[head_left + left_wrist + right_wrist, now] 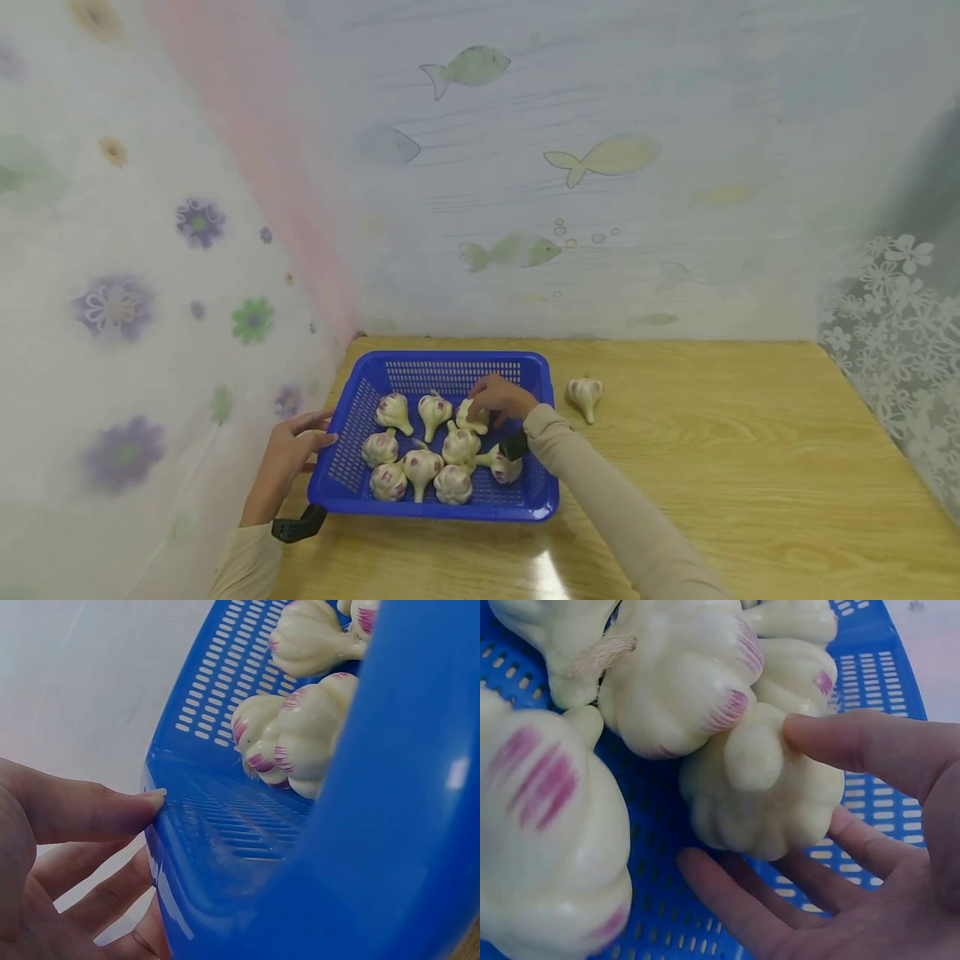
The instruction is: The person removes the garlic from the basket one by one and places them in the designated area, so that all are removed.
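A blue plastic basket [435, 507] with slotted walls stands on the table, holding several white garlic bulbs [422, 468] with purple streaks. At its left side my left hand [279, 457] grips the rim, the thumb [112, 814] on top and the other fingers down the outer wall. My right hand [508, 400] reaches into the basket's far right part. There it holds a garlic bulb [772, 802], the thumb against its stem and the fingers curled beneath it. Other bulbs lie close beside this one. In the head view the right hand partly covers the held bulb.
One more garlic bulb [584, 396] lies on the wooden table [720, 450], right of the basket. A wall [675, 275] painted with fish rises behind the table, and a flowered wall [172, 358] stands close on the left.
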A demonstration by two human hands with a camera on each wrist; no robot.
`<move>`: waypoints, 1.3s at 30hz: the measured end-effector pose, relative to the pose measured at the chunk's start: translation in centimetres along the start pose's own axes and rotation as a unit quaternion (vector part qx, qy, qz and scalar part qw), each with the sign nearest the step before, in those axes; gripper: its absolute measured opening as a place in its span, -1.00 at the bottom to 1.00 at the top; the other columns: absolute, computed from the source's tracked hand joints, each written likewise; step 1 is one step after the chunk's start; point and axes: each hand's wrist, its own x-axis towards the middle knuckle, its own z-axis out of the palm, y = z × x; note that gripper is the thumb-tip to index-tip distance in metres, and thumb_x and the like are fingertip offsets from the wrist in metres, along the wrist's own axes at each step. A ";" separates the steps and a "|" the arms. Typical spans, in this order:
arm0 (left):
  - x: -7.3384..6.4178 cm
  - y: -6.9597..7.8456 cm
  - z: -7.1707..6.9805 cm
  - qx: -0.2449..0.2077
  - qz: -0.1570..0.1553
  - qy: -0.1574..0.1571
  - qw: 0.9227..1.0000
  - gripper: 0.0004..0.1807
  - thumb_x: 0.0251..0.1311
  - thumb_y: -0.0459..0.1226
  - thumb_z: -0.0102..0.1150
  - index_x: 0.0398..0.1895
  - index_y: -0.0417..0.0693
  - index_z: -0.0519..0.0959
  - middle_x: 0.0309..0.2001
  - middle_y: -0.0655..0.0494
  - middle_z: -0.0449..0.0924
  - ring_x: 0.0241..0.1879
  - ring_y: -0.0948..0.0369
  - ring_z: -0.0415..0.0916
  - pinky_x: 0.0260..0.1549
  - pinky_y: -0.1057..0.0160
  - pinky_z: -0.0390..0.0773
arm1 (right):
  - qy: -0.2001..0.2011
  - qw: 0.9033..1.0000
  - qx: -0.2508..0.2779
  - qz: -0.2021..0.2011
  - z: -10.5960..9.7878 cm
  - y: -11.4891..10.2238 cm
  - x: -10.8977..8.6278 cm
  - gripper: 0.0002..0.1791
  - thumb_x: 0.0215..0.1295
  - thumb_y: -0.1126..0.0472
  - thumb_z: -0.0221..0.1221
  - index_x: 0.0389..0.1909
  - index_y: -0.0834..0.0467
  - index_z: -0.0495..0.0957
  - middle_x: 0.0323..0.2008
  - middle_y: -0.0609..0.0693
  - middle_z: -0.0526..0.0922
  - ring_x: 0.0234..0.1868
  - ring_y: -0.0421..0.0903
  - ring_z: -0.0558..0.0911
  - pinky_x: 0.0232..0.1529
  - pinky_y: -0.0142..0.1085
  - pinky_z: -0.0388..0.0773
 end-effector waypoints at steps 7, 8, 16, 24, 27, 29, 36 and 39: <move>0.0 0.0 0.3 -0.001 -0.001 0.003 1.000 -0.43 0.13 -0.29 0.18 0.26 -0.15 0.42 0.05 -0.24 0.46 -0.31 0.11 0.56 -0.39 0.11 0.60 | 0.005 0.999 0.033 -0.014 0.3 0.0 -0.3 -0.64 -0.03 0.37 0.30 -0.15 0.27 0.49 -0.24 0.12 0.52 -0.26 0.02 0.56 -0.24 0.03 0.57; 0.0 0.1 0.3 -0.003 0.000 0.002 1.000 -0.44 0.13 -0.29 0.18 0.26 -0.15 0.42 0.05 -0.23 0.46 -0.32 0.12 0.56 -0.39 0.11 0.60 | 0.006 0.999 0.037 -0.015 0.3 0.1 -0.3 -0.65 -0.03 0.38 0.30 -0.16 0.28 0.49 -0.24 0.12 0.53 -0.27 0.02 0.56 -0.24 0.04 0.57; 0.1 0.0 0.1 -0.002 0.008 -0.003 1.000 -0.45 0.15 -0.28 0.18 0.26 -0.12 0.42 0.09 -0.20 0.42 -0.29 0.12 0.55 -0.39 0.14 0.59 | -0.001 0.998 0.053 -0.016 -0.5 0.3 -0.2 -0.57 -0.05 0.37 0.32 -0.07 0.28 0.50 -0.14 0.13 0.53 -0.21 0.05 0.58 -0.29 0.00 0.59; -0.1 0.0 0.0 0.002 0.007 -0.004 1.000 -0.45 0.17 -0.27 0.18 0.27 -0.14 0.42 0.12 -0.22 0.40 -0.25 0.11 0.54 -0.33 0.09 0.60 | -0.008 0.998 0.049 -0.027 -1.2 0.0 -0.6 -0.57 -0.06 0.33 0.34 -0.10 0.27 0.52 -0.10 0.14 0.51 -0.16 0.08 0.59 -0.26 0.04 0.58; -0.1 -0.1 0.0 0.005 0.009 -0.004 1.000 -0.46 0.18 -0.27 0.17 0.27 -0.15 0.41 0.12 -0.23 0.40 -0.25 0.11 0.54 -0.31 0.06 0.61 | -0.007 0.998 0.051 -0.034 -1.4 0.0 -0.8 -0.59 -0.06 0.34 0.34 -0.11 0.26 0.52 -0.08 0.13 0.50 -0.18 0.06 0.59 -0.27 0.05 0.58; -0.2 -0.2 0.0 0.006 0.010 -0.004 1.000 -0.45 0.18 -0.26 0.18 0.27 -0.14 0.41 0.12 -0.23 0.40 -0.26 0.12 0.55 -0.31 0.07 0.60 | -0.007 0.998 0.050 -0.041 -1.5 0.0 -0.9 -0.58 -0.06 0.33 0.34 -0.11 0.26 0.51 -0.05 0.14 0.48 -0.20 0.05 0.59 -0.27 0.06 0.58; -0.4 -0.3 0.0 0.003 0.008 -0.002 1.000 -0.45 0.20 -0.25 0.17 0.28 -0.14 0.40 0.12 -0.25 0.40 -0.27 0.13 0.56 -0.33 0.09 0.61 | -0.018 0.996 0.052 -0.074 -2.8 -1.3 -2.6 -0.59 0.01 0.32 0.33 -0.07 0.24 0.49 -0.11 0.15 0.49 -0.30 -0.01 0.58 -0.25 0.03 0.59; -0.2 -0.2 0.1 0.003 0.008 -0.004 1.000 -0.45 0.20 -0.25 0.17 0.29 -0.14 0.40 0.13 -0.25 0.40 -0.27 0.13 0.56 -0.33 0.09 0.61 | -0.019 0.995 0.054 -0.087 -3.6 -1.6 -3.4 -0.60 0.05 0.31 0.33 -0.06 0.21 0.48 -0.19 0.14 0.51 -0.35 -0.01 0.57 -0.31 -0.06 0.60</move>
